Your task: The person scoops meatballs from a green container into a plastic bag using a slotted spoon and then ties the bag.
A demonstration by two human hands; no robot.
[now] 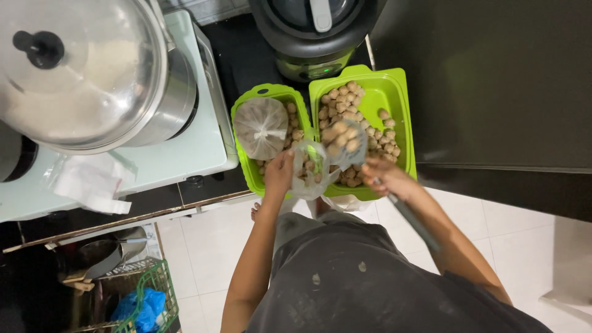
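My left hand [279, 174] grips the rim of a clear plastic bag [310, 176] with a few pale brown balls inside, over the front edge of two green trays. My right hand [383, 176] holds the long handle [414, 223] of a scoop [342, 140] heaped with the same balls, raised just above the bag's mouth. The right green tray [398, 92] holds many loose balls. A tied, filled clear bag [261, 127] lies in the left green tray [246, 163] with more loose balls beside it.
A large steel pot with a lid [80, 68] stands on a white stove [185, 154] at the left, with crumpled white plastic [92, 182] at its front. A black round appliance [314, 31] stands behind the trays. A green basket [154, 296] sits on the tiled floor below.
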